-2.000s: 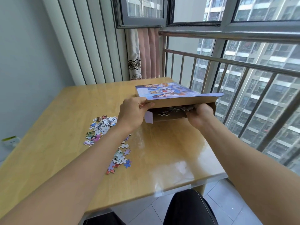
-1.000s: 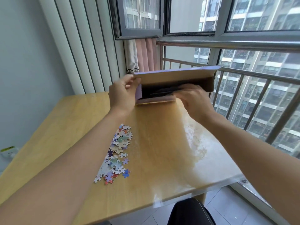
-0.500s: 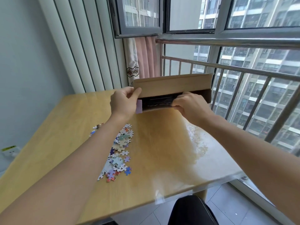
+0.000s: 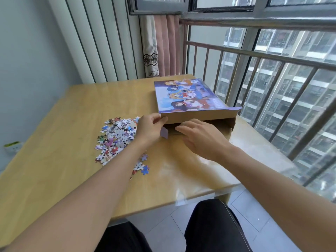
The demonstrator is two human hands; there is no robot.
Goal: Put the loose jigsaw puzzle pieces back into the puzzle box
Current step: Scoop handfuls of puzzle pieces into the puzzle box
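The puzzle box, flat cardboard with a colourful cartoon picture on top, lies on the wooden table at the far right, its open end facing me. My left hand pinches the box's near left corner by the top flap. My right hand rests in front of the opening, fingers spread and pointing left at the flap, holding nothing. A heap of loose puzzle pieces lies to the left of my left hand, with a few more pieces nearer me, partly hidden by my forearm.
A metal railing and window run along the table's right side, close behind the box. Pink curtain and vertical blinds stand at the back. A wall socket sits at the far left. My knees show under the table's near edge.
The box, held up tilted in the air half a second ago, now lies flat on the table with its picture side up. My right hand has come out of the opening.
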